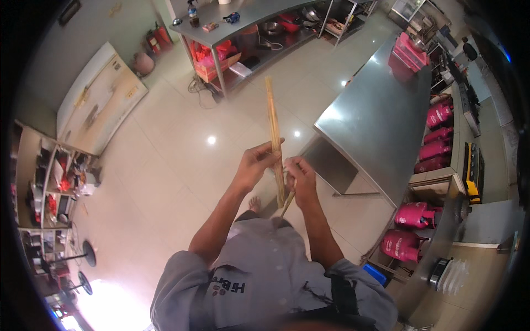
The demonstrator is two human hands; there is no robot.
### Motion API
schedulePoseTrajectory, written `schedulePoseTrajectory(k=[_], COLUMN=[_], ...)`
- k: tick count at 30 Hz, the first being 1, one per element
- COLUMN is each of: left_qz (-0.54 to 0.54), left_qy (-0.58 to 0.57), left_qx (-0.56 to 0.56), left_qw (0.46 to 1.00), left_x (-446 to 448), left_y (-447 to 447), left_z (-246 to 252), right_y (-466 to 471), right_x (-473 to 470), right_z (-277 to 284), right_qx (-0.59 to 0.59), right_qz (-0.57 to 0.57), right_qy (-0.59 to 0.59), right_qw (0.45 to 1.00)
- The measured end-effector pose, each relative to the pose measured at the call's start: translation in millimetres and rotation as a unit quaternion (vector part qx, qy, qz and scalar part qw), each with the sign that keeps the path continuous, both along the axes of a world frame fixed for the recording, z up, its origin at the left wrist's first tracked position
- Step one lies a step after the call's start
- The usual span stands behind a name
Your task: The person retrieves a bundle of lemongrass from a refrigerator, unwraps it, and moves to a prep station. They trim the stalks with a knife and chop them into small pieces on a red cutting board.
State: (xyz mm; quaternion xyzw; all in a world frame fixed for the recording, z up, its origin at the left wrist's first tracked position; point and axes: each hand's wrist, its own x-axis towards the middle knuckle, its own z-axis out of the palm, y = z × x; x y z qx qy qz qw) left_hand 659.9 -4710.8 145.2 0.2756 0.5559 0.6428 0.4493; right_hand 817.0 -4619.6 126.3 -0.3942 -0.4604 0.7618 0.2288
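My left hand (257, 162) grips a long, narrow bundle of straw-coloured dried leaf strips (271, 108) around its middle, thumb across the front. The bundle stands nearly upright before my chest, its upper end pointing away from me and its lower end close to my shirt. Just right of it, my right hand (302, 178) is closed on a thin, paler strip (288, 204), whose tail hangs below the fist towards my waist. Whether that strip is joined to the bundle is hidden by my right fingers.
A stainless steel table (368, 128) stands close on my right, pink plastic crates (408, 53) at its far end. Beyond it are pink gas cylinders (410, 216). Ahead is another steel table (261, 14); to the left are a chest freezer (101, 99) and shelves (51, 165).
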Motion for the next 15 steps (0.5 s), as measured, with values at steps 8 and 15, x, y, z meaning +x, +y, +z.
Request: schedulePoseTrajectory(k=[8,15], left_qz=[-0.071,-0.043], left_qy=[0.127,0.008], left_qx=[-0.044,-0.045], left_qw=[0.988,0.998], left_x=[-159,-282], left_y=[191,404], left_z=[-2,-21], right_y=[222,438], right_x=[-185,-320], right_z=[5,-7], right_qx=[0.292,0.112], right_qz=[-0.056,-0.094], right_qy=[0.025,0.099], right_qw=[0.955,0.984])
